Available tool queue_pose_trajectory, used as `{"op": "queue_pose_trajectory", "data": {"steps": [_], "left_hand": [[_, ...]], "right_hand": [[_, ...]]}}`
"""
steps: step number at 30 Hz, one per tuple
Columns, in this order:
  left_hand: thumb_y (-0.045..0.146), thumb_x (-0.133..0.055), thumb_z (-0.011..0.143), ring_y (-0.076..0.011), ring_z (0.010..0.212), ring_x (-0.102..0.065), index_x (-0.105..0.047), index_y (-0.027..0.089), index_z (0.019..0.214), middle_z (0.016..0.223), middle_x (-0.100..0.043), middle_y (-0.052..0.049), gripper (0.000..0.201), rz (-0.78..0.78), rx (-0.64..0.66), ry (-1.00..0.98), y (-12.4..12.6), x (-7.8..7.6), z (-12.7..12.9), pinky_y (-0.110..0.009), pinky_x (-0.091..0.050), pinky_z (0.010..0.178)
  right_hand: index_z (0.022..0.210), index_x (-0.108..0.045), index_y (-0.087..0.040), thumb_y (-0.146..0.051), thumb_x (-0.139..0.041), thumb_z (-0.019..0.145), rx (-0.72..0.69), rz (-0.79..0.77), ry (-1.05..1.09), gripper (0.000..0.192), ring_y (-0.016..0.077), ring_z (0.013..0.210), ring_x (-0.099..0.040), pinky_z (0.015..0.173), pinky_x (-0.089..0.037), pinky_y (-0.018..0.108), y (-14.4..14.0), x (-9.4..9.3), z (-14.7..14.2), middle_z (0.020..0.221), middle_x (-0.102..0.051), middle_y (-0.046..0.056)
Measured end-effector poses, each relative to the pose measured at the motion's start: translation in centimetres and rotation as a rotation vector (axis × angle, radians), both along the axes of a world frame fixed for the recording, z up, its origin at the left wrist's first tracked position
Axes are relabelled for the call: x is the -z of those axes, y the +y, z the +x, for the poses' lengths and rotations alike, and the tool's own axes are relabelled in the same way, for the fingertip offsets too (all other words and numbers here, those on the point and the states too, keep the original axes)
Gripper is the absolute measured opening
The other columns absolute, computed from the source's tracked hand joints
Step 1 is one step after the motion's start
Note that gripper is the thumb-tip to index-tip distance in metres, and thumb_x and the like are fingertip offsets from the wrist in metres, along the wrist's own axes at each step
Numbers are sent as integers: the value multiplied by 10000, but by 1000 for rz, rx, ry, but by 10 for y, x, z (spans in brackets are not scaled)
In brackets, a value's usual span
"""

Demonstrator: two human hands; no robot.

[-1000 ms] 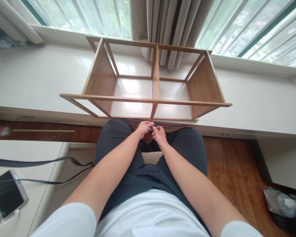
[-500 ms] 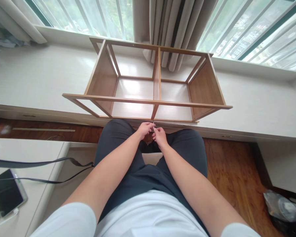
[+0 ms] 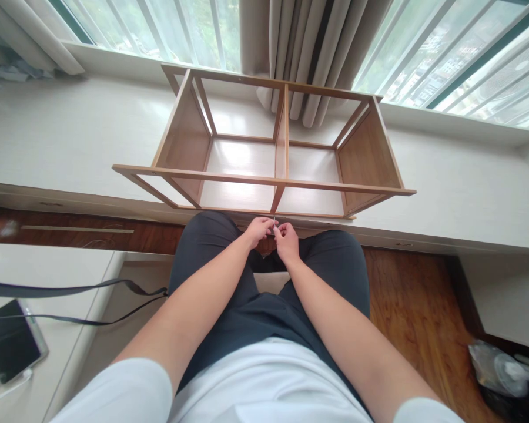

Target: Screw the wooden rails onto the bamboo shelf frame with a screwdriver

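Note:
Between my knees, just short of the ledge, my two hands meet at the fingertips. My left hand and my right hand are both closed in a pinch around a small, thin, light-coloured piece. It is too small to tell what kind it is. Right in front of the hands a wooden shelf frame lies on its side, with a divider in the middle and solid panels at both ends. My hands are apart from the frame.
The frame rests on a pale window ledge below windows and a grey curtain. A tablet with a white cable lies on the left desk, and black straps cross there. A clear plastic bag sits at lower right.
My right hand has shifted slightly upward, its fingers still against the small piece. My left hand has stayed nearly in place. The shelf frame has not moved.

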State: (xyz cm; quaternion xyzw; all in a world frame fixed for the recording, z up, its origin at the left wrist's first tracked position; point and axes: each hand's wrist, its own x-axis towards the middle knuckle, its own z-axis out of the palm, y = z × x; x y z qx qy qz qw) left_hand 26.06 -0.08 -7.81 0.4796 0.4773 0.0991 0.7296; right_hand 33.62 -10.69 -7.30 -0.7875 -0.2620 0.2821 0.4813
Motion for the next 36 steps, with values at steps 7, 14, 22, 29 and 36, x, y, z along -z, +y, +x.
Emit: {"op": "queue_pose_trajectory", "data": {"steps": [7,14,22,29,36], "left_hand": [[276,-702,777,-54,524,-447,-752,149,867,688,-607,-8,164,-40,-8,-16,0,4,0,-163,-290,463],[255,-691,794,-57,524,-450,-746,144,864,676,-606,-5,143,-45,-20,-29,-1,1,0,-167,-302,473],[247,-673,819,-60,540,-457,-746,132,893,703,-613,-12,155,-8,-6,-16,0,-2,-1,-171,-305,480],[255,-671,833,-63,542,-457,-749,140,889,718,-633,-13,150,1,-6,6,0,-4,-1,-180,-312,487],[209,-635,858,-60,537,-451,-742,129,900,736,-637,-20,140,6,-8,15,-1,-7,0,-179,-306,476]], "right_hand": [[763,-552,-240,-326,-626,827,-28,1,-88,131,161,619,-530,645,-392,251,-1,-7,0,653,-578,-35],[770,-566,-238,-349,-628,833,-23,-22,-88,142,169,630,-547,650,-406,258,-1,-4,1,664,-592,-25],[760,-577,-222,-396,-618,839,-17,-24,-70,196,173,608,-562,632,-412,268,-1,3,2,634,-610,-18],[760,-573,-214,-436,-621,833,8,6,26,239,161,561,-561,582,-415,258,0,9,2,597,-616,-19],[768,-560,-207,-439,-649,807,79,39,236,251,123,469,-510,474,-395,223,2,16,3,550,-582,-43]]}}
